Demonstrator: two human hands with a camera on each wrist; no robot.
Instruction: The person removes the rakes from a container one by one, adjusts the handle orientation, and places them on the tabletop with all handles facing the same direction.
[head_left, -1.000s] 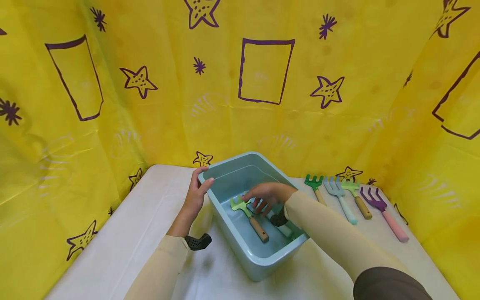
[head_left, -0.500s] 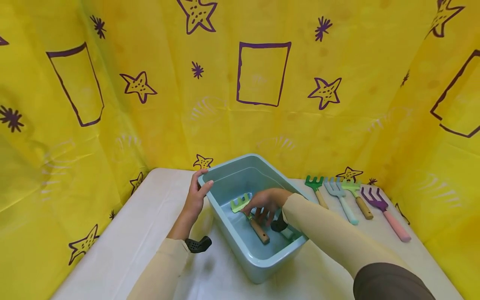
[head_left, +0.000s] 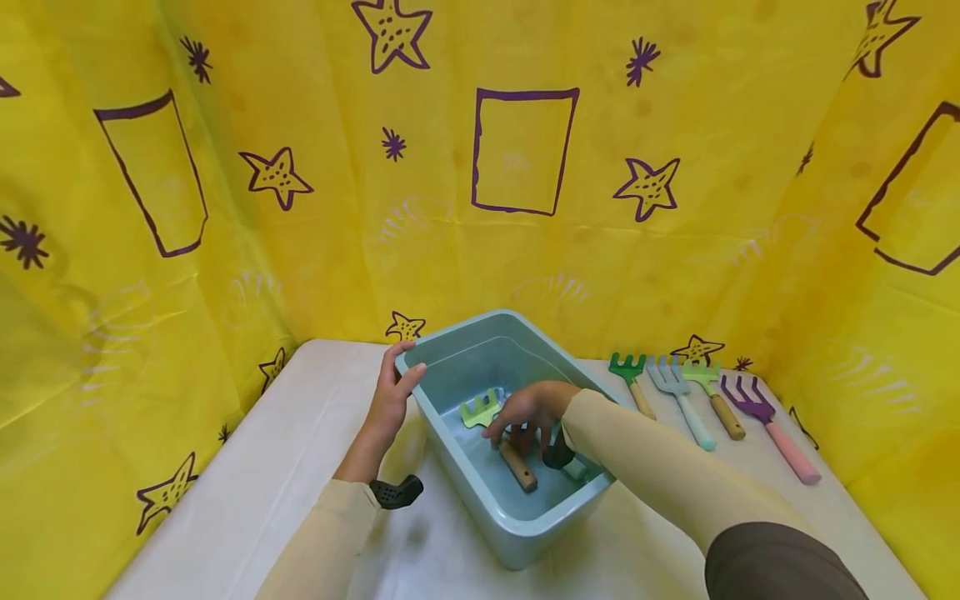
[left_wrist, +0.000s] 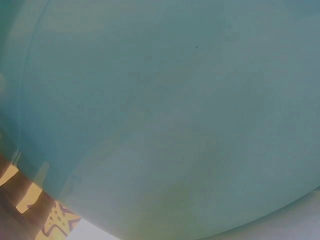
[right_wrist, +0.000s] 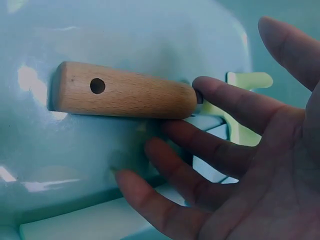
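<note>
My left hand [head_left: 392, 398] grips the left back corner of a pale blue plastic bin [head_left: 517, 527], thumb over the rim. The bin's wall [left_wrist: 170, 110] fills most of the left wrist view. Inside the bin, my right hand [head_left: 536, 408] reaches down to a light green hand rake [head_left: 519, 468] with a wooden handle. In the right wrist view, its index fingertip touches the neck end of the wooden handle [right_wrist: 125, 92], while the thumb stands well apart. A pale teal tool handle [right_wrist: 90, 217] lies alongside, its head mostly hidden under my right hand.
On the white table [head_left: 300, 450], right of the bin, lie a dark green hand rake [head_left: 628, 365], a light blue hand fork [head_left: 696, 423], a light green rake [head_left: 727, 417] and a purple fork with a pink handle [head_left: 791, 450]. A yellow patterned curtain [head_left: 337, 250] surrounds the table.
My right hand has moved down and nearer in the bin, from beside the light green rake's head to the top of its wooden handle. My left hand has stayed on the rim.
</note>
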